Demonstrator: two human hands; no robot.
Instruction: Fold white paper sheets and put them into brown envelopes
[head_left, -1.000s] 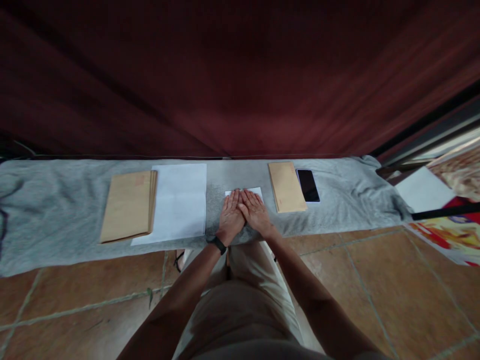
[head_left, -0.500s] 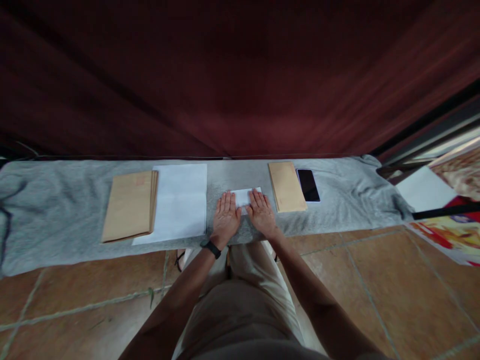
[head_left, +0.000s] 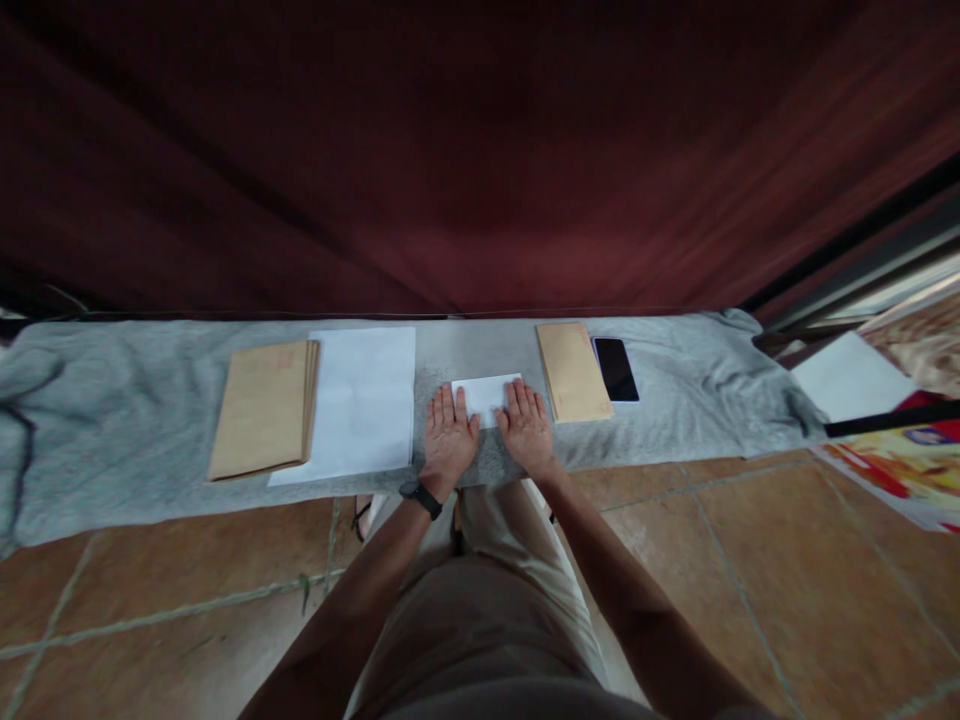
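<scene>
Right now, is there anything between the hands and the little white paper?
No, nothing visible. The left hand and the right hand lie flat on the grey cloth, on either side of the small folded white paper, their fingers at its edges. The brown envelope and phone lie off to the right.

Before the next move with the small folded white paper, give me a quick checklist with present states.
1. Left hand flat, overlapping the small folded white paper: ok.
2. Right hand flat on its other end: ok.
3. Paper lies flat on the grey cloth: ok.
4. Crease sharpness: cannot tell.
5. Single tan envelope apart from the paper: ok.
6. Black phone out of the hands' way: ok.
</scene>
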